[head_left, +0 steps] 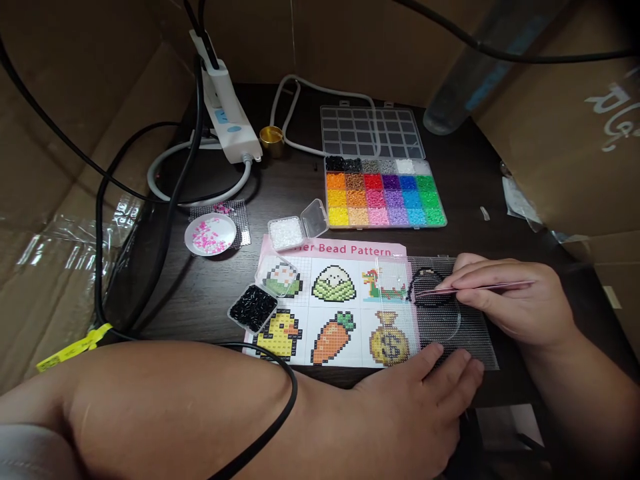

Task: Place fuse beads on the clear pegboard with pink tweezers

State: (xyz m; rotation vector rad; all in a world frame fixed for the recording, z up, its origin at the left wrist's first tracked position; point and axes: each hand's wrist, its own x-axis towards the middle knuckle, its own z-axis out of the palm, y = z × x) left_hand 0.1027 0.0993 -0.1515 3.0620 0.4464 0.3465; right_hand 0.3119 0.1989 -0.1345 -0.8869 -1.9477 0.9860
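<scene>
Pink tweezers (500,287) are pinched in my right hand (515,300), their tips over black beads (425,275) on a clear pegboard (480,340). The beads form a curved outline near the board's upper left. My left hand (425,407) lies with fingers spread at the lower edge of the board, holding nothing. Left of the board, and partly under it, is a printed bead pattern sheet (295,333). An open box of black beads (253,308) rests on the sheet's left side, and an open box of white beads (286,233) sits at its top edge.
Behind the sheet stands a sorted bead case (383,193) with its clear lid (373,131) open. A white dish (210,235) of pink beads is at the left. Beyond are a power strip (233,127) and a gold cup (272,139). A black cable (293,400) crosses my left arm.
</scene>
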